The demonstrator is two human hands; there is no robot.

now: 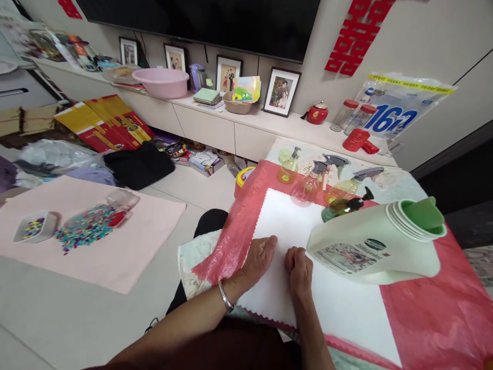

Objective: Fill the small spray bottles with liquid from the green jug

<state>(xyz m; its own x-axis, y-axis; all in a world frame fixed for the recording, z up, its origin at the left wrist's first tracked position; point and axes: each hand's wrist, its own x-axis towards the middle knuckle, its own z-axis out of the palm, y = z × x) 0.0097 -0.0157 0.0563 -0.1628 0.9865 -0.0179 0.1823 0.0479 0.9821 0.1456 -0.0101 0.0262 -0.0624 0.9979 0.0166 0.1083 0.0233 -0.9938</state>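
Note:
Over the white scallop-edged sheet, my left hand is closed with its thumb on top, and a silver bracelet circles that wrist. My right hand makes a loose fist a short gap away; nothing shows in either hand. Just right of it stands a large pale green jug with a printed label and a green piece in its mouth. Behind the sheet are a small yellow spray bottle, a pinkish clear spray bottle, a yellowish spray bottle and a dark green pump bottle.
Red plastic sheeting covers the table. On the floor at left, a pink sheet bears scattered colourful beads and a white bowl. A pink basin and picture frames line the cabinet.

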